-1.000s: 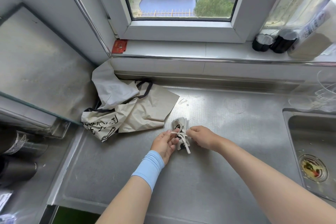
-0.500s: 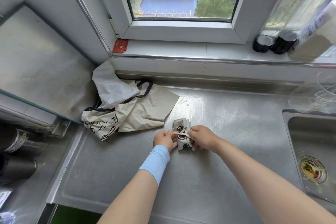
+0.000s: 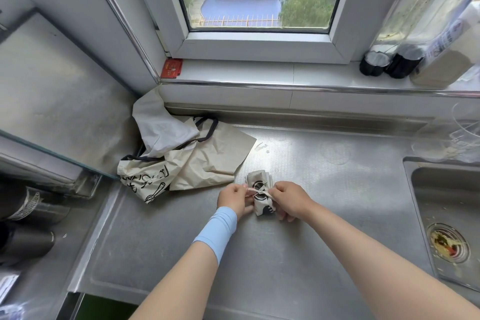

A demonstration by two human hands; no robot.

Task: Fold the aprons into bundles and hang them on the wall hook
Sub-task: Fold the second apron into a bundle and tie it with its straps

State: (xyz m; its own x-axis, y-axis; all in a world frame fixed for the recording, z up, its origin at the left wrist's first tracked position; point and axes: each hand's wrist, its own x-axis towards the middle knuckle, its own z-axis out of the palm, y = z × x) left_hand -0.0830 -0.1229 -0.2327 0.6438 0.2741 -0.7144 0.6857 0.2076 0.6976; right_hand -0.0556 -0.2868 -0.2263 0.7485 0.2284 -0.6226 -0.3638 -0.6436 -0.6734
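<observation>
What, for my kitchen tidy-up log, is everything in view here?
Small rolled cream apron bundle with black print: one, cream and black, on the counter between the hands.
Thin pale tie string: one, off-white, tied round the bundle.
Crumpled beige apron pile with black straps: one pile, beige, counter's back left corner.
Stainless steel counter: one, grey, foreground.
Steel sink: one, grey, right edge.
Small red card: one, red, sill's left end.
Dark-based bottles: two, sill's right end.
Light blue wristband: one, left wrist.
Left hand: pinches the string.
Right hand: pinches the string.
</observation>
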